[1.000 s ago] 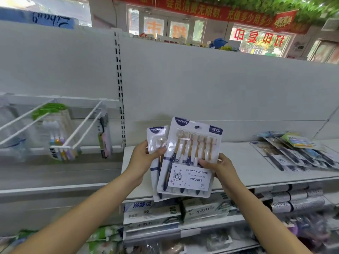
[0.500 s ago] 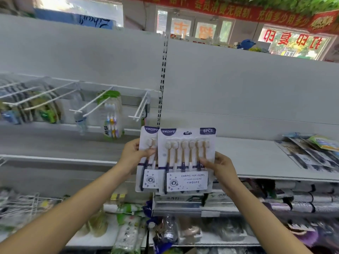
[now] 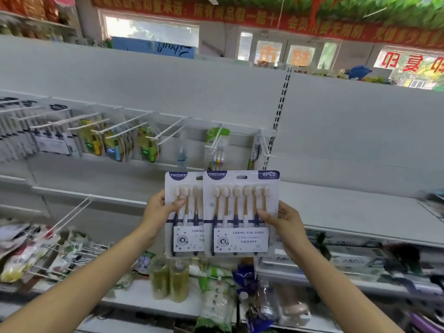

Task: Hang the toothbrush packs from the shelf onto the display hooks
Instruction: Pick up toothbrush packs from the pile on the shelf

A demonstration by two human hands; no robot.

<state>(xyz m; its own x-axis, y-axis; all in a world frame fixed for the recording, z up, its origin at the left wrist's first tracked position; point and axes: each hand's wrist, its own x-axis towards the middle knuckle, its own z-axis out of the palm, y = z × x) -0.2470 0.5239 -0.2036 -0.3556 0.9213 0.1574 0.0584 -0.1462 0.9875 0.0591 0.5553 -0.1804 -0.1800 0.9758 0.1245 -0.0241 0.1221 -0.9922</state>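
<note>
I see pale grey shelving panels filling the wall ahead. Above them, bright windows sit under a red banner and green foliage.

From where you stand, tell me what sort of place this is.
Most likely a small shop aisle: white display hooks hung with packaged goods, stocked shelves below, and red banners overhead.

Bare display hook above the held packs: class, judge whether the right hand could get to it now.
Probably yes. The bare hook juts out with nothing before it, but the right hand grips the front pack, so it would arrive loaded.
</note>
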